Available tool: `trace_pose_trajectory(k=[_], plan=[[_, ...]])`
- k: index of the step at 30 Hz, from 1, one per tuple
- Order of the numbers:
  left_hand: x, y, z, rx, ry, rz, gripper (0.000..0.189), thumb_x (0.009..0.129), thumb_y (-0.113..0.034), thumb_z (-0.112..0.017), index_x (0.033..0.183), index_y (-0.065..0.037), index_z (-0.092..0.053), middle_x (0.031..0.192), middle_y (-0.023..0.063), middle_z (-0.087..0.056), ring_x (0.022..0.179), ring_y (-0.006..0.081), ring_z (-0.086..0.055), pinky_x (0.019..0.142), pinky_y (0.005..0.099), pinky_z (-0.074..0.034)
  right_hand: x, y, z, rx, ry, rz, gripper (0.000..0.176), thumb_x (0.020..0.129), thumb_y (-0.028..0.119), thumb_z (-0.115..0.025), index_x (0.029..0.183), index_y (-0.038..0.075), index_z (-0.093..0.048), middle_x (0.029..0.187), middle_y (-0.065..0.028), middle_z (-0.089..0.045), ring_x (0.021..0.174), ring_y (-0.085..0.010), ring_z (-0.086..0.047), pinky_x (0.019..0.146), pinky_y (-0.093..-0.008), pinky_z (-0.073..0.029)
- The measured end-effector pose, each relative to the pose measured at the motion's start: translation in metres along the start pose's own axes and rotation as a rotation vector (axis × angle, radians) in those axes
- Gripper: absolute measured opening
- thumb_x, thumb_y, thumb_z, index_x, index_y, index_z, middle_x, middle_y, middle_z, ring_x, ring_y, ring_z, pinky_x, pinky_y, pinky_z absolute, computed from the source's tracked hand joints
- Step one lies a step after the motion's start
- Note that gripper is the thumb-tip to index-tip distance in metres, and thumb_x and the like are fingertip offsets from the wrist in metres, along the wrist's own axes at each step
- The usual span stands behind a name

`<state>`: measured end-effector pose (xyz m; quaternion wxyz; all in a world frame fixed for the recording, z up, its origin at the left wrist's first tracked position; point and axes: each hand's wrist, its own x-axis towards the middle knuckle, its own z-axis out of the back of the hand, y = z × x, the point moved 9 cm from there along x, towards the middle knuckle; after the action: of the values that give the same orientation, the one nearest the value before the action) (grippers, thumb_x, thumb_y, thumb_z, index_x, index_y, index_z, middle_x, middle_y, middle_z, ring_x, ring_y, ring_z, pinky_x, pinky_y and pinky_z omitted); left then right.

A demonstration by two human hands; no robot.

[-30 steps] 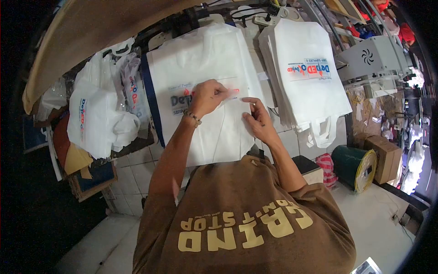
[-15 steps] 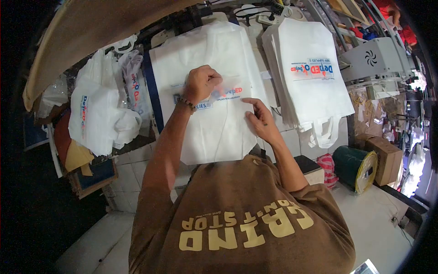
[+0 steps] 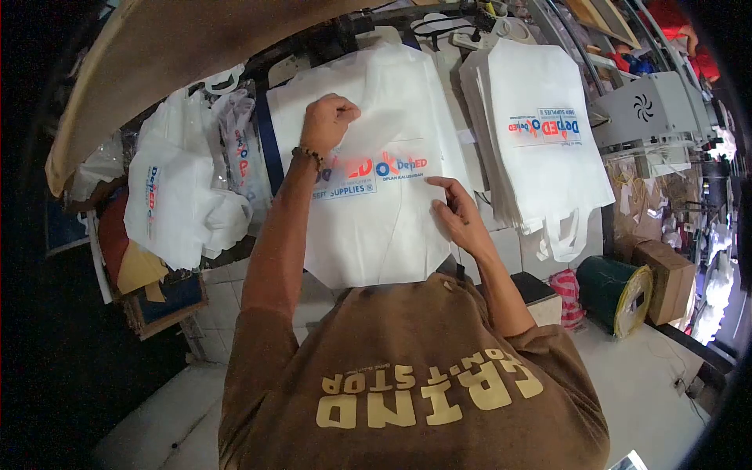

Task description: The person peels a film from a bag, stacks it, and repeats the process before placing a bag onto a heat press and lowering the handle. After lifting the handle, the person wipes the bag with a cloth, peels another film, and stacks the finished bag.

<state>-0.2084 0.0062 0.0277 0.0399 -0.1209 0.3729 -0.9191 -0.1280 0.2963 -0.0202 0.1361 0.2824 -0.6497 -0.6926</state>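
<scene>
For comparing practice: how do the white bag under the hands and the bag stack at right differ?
The print on the white bag reads upright; on the bag stack it is upside down. The bag stack shows a handle loop at its near end; the white bag shows none there. The left hand is over the white bag, not the bag stack. Both are white, with red-and-blue print.

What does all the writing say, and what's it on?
"OK DepED": middle bag
"OPLAN KALUSUGAN": middle bag
"SUPPLIES": middle bag
"DepED OK DepED": right bag, upside down
"SBFP SUPPLIES": right bag
"DepED": left bag, sideways
"GRIND": brown shirt, upside down
"STOP": brown shirt, upside down
Other print is too small, blurred or covered.
</scene>
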Motion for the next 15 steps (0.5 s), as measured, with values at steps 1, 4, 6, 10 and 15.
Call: trace_pose_trajectory(k=[1, 4, 6, 10, 15], plan=[[0.004, 0.007, 0.008, 0.023, -0.032, -0.019, 0.013, 0.084, -0.012, -0.076, 0.089, -0.001, -0.075, 0.086, 0.0129, -0.070, 0.078, 0.0238, -0.069, 0.073, 0.0332, -0.054, 0.000, 0.000, -0.001, 0.000, 0.003, 0.004, 0.039, 0.097, -0.002, -0.052, 0.135, 0.002, -0.053, 0.116, -0.0034, -0.059, 0.105, -0.0093, -0.052, 0.093, -0.0240, -0.039], [0.016, 0.035, 0.034, -0.026, -0.077, 0.064, 0.017, 0.085, -0.017, -0.077, 0.092, -0.002, -0.076, 0.089, 0.0145, -0.071, 0.082, 0.0243, -0.069, 0.076, 0.0329, -0.054, 0.001, -0.001, -0.001, 0.041, -0.027, 0.012, 0.038, 0.096, -0.001, -0.053, 0.135, 0.002, -0.053, 0.116, -0.0034, -0.059, 0.102, -0.0091, -0.051, 0.090, -0.0238, -0.040], [0.011, 0.053, 0.074, 0.072, -0.219, 0.149, 0.021, 0.086, -0.022, -0.076, 0.095, -0.003, -0.076, 0.093, 0.0156, -0.073, 0.085, 0.0250, -0.070, 0.078, 0.0332, -0.054, 0.002, 0.004, 0.002, 0.007, -0.052, 0.080, 0.039, 0.095, -0.002, -0.054, 0.134, 0.002, -0.054, 0.110, -0.0024, -0.059, 0.090, -0.0085, -0.050, 0.082, -0.0232, -0.041], [-0.040, 0.099, 0.172, 0.097, -0.478, 0.134, 0.018, 0.088, -0.020, -0.072, 0.095, -0.003, -0.075, 0.084, 0.0094, -0.072, 0.076, 0.0188, -0.066, 0.069, 0.0328, -0.052, -0.006, 0.048, 0.002, -0.228, -0.082, 0.075, 0.040, 0.093, -0.003, -0.057, 0.133, 0.003, -0.055, 0.107, -0.0040, -0.062, 0.083, -0.0087, -0.050, 0.076, -0.0233, -0.043], [-0.199, 0.220, 0.277, 0.512, -0.021, 0.618, 0.027, 0.086, -0.018, -0.071, 0.101, 0.004, -0.070, 0.087, 0.0191, -0.067, 0.087, 0.0271, -0.064, 0.076, 0.0382, -0.051, -0.010, 0.134, 0.000, -0.386, -0.009, 0.281, 0.047, 0.083, -0.007, -0.057, 0.128, 0.007, -0.056, 0.107, -0.0202, -0.065, 0.090, -0.0313, -0.065, 0.079, -0.0370, -0.050]])
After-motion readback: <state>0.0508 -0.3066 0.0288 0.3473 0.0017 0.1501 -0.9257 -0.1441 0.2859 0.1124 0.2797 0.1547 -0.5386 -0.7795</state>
